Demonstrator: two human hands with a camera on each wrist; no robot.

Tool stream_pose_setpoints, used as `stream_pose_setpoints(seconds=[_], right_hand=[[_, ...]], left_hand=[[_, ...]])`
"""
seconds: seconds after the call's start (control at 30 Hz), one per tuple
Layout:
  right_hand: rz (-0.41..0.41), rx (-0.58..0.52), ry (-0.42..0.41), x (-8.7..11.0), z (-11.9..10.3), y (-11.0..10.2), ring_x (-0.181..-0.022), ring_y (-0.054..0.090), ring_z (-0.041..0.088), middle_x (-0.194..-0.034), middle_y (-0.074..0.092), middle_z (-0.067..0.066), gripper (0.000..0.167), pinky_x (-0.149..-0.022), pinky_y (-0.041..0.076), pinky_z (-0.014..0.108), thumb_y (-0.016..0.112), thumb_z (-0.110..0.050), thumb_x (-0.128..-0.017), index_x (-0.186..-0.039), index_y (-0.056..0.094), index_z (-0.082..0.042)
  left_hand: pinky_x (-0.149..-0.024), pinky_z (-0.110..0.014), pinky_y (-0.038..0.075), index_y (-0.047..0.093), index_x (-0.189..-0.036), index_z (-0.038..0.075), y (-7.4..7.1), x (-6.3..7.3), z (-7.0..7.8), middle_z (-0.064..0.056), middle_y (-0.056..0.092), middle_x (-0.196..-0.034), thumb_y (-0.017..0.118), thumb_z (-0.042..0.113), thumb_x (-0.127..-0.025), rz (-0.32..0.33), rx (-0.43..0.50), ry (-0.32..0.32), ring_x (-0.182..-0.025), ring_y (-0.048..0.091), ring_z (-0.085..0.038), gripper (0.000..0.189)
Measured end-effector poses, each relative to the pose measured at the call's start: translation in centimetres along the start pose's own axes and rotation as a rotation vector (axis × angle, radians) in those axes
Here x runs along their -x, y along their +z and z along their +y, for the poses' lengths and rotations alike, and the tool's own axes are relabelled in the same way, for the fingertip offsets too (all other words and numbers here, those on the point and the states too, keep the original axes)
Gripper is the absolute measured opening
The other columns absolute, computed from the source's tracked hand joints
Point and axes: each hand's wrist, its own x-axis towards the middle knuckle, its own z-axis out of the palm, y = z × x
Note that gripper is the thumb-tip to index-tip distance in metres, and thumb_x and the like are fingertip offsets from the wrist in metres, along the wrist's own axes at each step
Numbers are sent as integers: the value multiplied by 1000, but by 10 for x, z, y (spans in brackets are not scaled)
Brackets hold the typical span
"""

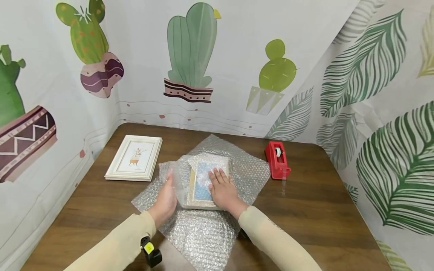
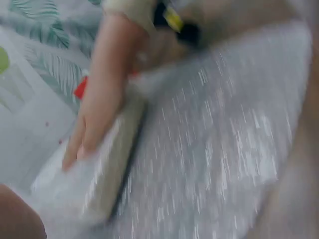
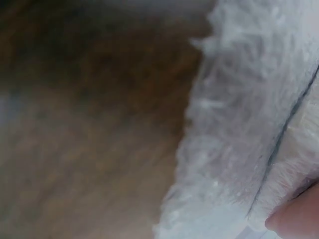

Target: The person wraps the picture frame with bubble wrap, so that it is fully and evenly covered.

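Observation:
A picture frame [image 1: 203, 180] with a blue picture lies on a sheet of bubble wrap [image 1: 207, 233], partly covered by its folded-over layers. My right hand [image 1: 224, 190] presses flat on the covered frame with its fingers spread. On the frame's left side, my left hand [image 1: 165, 199] holds a raised flap of the wrap near its edge; some of its fingers are hidden. The left wrist view is blurred but shows the right hand [image 2: 99, 112] resting on the wrapped frame. In the right wrist view, a bit of finger [image 3: 299, 214] touches the wrap.
A white picture frame [image 1: 133, 158] with a plant drawing lies at the left on the brown wooden table [image 1: 315, 218]. To the right of the wrap stands a red tape dispenser [image 1: 278, 162]. A cloth printed with cacti and leaves [image 1: 234, 56] hangs around the back and sides.

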Motion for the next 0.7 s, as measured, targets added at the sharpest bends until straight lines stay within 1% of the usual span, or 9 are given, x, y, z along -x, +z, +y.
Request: stream_pose_setpoints(seconds=[0.07,0.17,0.2,0.27,0.37,0.43,0.5,0.57,0.7], right_hand=[[-12,4,4,0,0,0,-164,7,26,-175,11,4,56,-132,13,54,25,-37,-113,-166,17,-20],[-10,4,8,0,-1,-1,-164,8,26,-175,12,4,56,-132,14,54,26,-36,-113,-166,18,-20],[-6,6,8,-1,-1,-1,-164,9,26,-175,13,4,56,-132,14,55,27,-36,-113,-166,19,-19],[3,17,10,-1,-2,-1,-164,10,26,-175,13,4,56,-132,15,55,28,-35,-112,-165,20,-19],[11,41,20,-1,-2,0,-163,10,25,-175,14,3,56,-131,16,55,29,-36,-112,-165,21,-20],[13,60,22,-2,-3,0,-163,12,26,-174,15,4,56,-131,17,56,30,-35,-112,-164,24,-18],[12,79,24,-1,-4,1,-163,12,26,-174,17,5,56,-131,17,57,32,-35,-112,-164,27,-15],[11,100,17,-1,-4,1,-163,13,27,-174,17,6,56,-130,18,59,37,-35,-110,-162,32,-13],[8,142,-12,2,-3,0,-163,12,31,-174,15,10,65,-128,20,63,56,-38,-102,-160,37,-15]], left_hand=[[-130,-55,-12,-9,-164,8,11,0,1,-15,-16,-172,8,43,-111,15,-42,-8,-160,-18,-37,66],[-128,-62,-6,-1,-164,1,27,1,-1,-24,-6,-172,8,51,-110,1,-214,-17,-159,-8,-46,74],[-128,-64,-4,2,-164,2,32,1,-2,-23,-4,-172,9,52,-109,-11,-273,-5,-159,-6,-46,74],[-126,-69,-2,9,-164,3,41,-3,-5,-25,-2,-172,12,48,-111,-40,-392,68,-159,-3,-49,70],[-123,-73,-3,20,-164,7,51,-10,-12,-27,-5,-171,16,36,-113,-91,-567,216,-158,-6,-51,59],[-122,-75,-5,25,-163,10,55,-14,-17,-29,-7,-170,19,31,-113,-125,-646,278,-158,-9,-52,55],[-122,-75,-6,29,-162,10,56,-17,-21,-31,-7,-170,20,30,-112,-173,-696,303,-157,-11,-53,54],[-122,-76,-5,32,-161,11,56,-17,-26,-33,-5,-169,22,30,-112,-224,-720,312,-157,-10,-54,53],[-124,-74,1,39,-158,12,54,-17,-36,-34,1,-168,27,28,-112,-315,-822,347,-157,-2,-54,50]])
